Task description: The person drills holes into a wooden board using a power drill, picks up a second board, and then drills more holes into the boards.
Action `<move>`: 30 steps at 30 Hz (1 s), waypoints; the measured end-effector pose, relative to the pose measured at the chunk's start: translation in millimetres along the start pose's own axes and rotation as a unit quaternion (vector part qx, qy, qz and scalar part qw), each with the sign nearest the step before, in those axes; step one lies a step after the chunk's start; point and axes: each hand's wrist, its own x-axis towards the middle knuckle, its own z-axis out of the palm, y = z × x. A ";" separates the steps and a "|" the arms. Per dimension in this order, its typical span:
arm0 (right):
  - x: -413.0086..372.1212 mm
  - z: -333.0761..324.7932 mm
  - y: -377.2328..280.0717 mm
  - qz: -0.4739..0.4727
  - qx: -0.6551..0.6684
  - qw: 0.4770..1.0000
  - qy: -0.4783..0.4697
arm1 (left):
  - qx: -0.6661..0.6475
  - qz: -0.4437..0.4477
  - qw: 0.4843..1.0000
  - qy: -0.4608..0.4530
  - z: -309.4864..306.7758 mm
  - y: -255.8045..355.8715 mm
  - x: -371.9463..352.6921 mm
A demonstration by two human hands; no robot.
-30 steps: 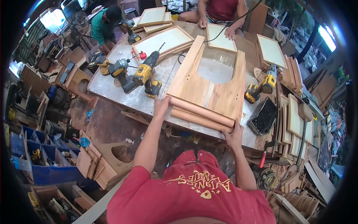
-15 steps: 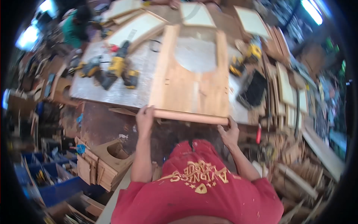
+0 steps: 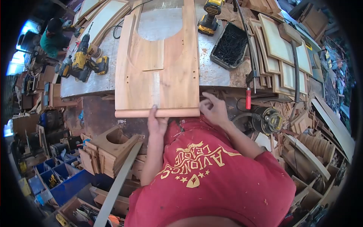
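A wooden panel (image 3: 174, 89) with a rounded cut-out lies on the metal-topped table (image 3: 214, 78), its front end jutting past the table edge toward me. A rounded wooden strip (image 3: 130, 113) runs along that front end. My left hand (image 3: 157, 123) holds the middle of this end, thumb on top and fingers beneath. Just off the right front corner is my right hand (image 3: 214, 109), fingers apart and partly bent, holding nothing that I can see. Raised side rails flank the cut-out.
Cordless drills (image 3: 80, 56) stand at the left, and another drill (image 3: 209, 19) beyond the panel. A black tray of screws (image 3: 229, 45) sits right of it. A clamp with a red handle (image 3: 248, 99) hangs at the edge. Framed panels (image 3: 281, 43) are stacked right. A person (image 3: 53, 39) is at far left.
My left hand has gone from the left front corner to the middle of the front end. My right hand has come off the right corner. The panel now appears farther left and nearer.
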 end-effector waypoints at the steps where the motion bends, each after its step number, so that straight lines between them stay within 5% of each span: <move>1: 12.5 -3.5 3.1 -0.034 0.012 0.999 0.038 | 0.008 0.009 1.000 0.010 10.6 -12.0 -5.1; 5: 94.3 -7.3 0.8 -0.188 0.127 0.951 0.211 | 0.024 0.015 0.999 0.034 -1.7 -22.0 -9.1; 7: 132.1 -15.0 -20.8 -0.194 0.219 0.923 0.251 | 0.038 0.032 0.997 0.051 -10.6 -26.8 -20.2; 17: 285.1 -42.4 -63.3 -0.159 0.016 0.848 0.505 | 0.008 0.024 0.999 0.036 -30.6 -49.9 -48.5; 22: 343.2 -57.0 -56.2 -0.056 0.040 0.904 0.423 | 0.004 0.027 0.999 0.040 -33.9 -47.5 -47.6; 30: 448.4 -68.0 11.8 -0.139 -0.102 0.886 0.430 | 0.014 -0.003 0.999 0.050 -23.9 -37.4 -57.5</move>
